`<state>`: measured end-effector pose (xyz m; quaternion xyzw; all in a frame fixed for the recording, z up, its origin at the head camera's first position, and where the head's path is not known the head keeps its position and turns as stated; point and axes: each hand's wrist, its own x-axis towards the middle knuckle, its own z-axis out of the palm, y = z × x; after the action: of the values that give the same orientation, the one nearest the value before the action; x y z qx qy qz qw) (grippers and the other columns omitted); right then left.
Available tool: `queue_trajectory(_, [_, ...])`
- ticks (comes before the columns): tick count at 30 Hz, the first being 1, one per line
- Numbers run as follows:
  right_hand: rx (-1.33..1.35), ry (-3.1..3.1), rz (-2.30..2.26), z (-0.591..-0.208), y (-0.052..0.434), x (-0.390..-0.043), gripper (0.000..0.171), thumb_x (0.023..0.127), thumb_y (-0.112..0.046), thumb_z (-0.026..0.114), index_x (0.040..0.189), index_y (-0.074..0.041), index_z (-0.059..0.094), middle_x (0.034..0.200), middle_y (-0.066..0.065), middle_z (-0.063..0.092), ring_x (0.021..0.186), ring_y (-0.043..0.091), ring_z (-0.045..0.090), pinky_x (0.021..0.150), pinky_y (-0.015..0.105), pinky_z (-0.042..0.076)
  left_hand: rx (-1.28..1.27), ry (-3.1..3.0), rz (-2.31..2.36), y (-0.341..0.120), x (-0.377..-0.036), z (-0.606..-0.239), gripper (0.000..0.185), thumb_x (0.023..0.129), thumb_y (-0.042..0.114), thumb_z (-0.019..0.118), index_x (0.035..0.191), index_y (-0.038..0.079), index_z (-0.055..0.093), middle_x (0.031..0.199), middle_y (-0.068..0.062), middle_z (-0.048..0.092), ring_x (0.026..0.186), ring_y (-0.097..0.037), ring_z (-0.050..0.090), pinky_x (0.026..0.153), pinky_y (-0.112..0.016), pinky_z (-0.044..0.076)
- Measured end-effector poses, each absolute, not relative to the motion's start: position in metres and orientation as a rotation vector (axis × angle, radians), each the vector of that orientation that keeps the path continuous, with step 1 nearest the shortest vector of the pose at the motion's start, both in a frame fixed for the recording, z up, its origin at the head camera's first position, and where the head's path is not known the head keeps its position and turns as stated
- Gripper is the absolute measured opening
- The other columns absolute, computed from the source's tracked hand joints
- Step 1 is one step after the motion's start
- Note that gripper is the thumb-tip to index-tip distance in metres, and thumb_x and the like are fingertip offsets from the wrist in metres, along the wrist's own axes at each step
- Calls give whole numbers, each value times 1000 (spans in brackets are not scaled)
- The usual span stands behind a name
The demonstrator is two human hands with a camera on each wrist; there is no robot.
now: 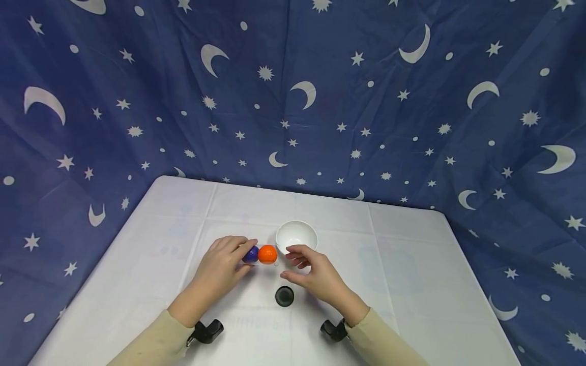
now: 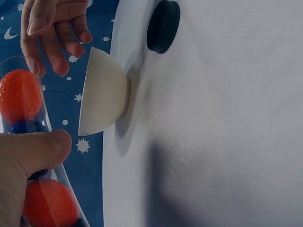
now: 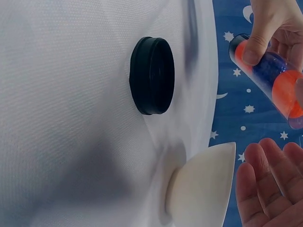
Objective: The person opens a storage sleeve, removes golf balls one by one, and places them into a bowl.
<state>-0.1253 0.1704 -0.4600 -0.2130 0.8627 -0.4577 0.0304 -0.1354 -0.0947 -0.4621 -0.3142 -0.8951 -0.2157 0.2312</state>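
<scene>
My left hand grips a clear plastic tube with orange and blue balls inside, held sideways above the table with its open end toward the white bowl. In the left wrist view the thumb presses on the tube, over an orange ball. In the right wrist view the tube shows an orange ball near its mouth. My right hand hovers open just right of the tube's mouth, beside the bowl, holding nothing. A black cap lies on the table between my wrists.
A white cloth covers the table. A blue curtain with moons and stars hangs behind and on both sides. Bare cloth lies left and right of the hands. The bowl and cap stand close together.
</scene>
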Motion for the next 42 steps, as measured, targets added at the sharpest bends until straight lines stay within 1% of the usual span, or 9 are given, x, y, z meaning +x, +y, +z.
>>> queue_trajectory(3, [-657,2657,-1412,-460,170,-125,61,79,-36,80,128,-8,57,110,-9,65,97,24,65,83,32,52,-882,-2453,-581,-93,-135,-461,55,72,20,86,122,8,66,109,-7,62,105,-27,57,98,-45,41])
queue_trajectory(10, [-664,2630,-1411,-460,169,-125,61,80,-38,78,129,-8,57,112,3,67,97,26,64,84,32,52,-900,-2461,-545,-90,-134,-460,54,73,22,85,122,9,66,109,-7,61,105,-27,56,99,-45,40])
queue_trajectory(12, [-664,2630,-1406,-460,169,-125,60,81,-39,78,128,-10,57,111,4,67,97,24,64,84,31,52,-901,-2460,-535,-89,-135,-461,54,73,22,85,121,9,66,109,-7,61,105,-27,56,99,-45,40])
queue_trajectory(19, [-653,2649,-1383,-459,168,-124,58,81,-40,77,127,-13,58,107,-4,67,94,13,64,84,29,51,-912,-2443,-517,-88,-135,-463,52,73,24,85,120,9,66,108,-7,61,105,-27,56,98,-45,40])
queue_trajectory(24, [-647,2653,-1393,-459,167,-123,56,82,-39,77,127,-12,58,106,-4,68,93,14,65,84,30,51,-923,-2440,-506,-88,-135,-463,53,73,22,85,120,10,66,108,-7,61,104,-27,56,98,-45,40])
queue_trajectory(29, [-627,2664,-1385,-458,166,-122,54,82,-40,76,126,-14,59,105,-4,68,92,12,65,84,30,52,-933,-2432,-500,-87,-134,-463,54,71,20,86,121,11,66,108,-7,60,104,-28,55,98,-46,39])
queue_trajectory(34, [-607,2668,-1367,-459,165,-122,53,83,-39,76,126,-13,60,105,-4,68,92,12,65,84,29,52,-937,-2426,-492,-87,-134,-464,56,70,19,87,121,11,66,108,-7,60,103,-28,55,98,-46,39])
queue_trajectory(42, [-601,2664,-1353,-461,165,-122,50,83,-34,76,126,-14,59,106,-3,69,92,10,64,84,29,52,-952,-2376,-476,-87,-136,-465,54,68,14,86,119,13,67,108,-8,60,101,-29,55,94,-48,40])
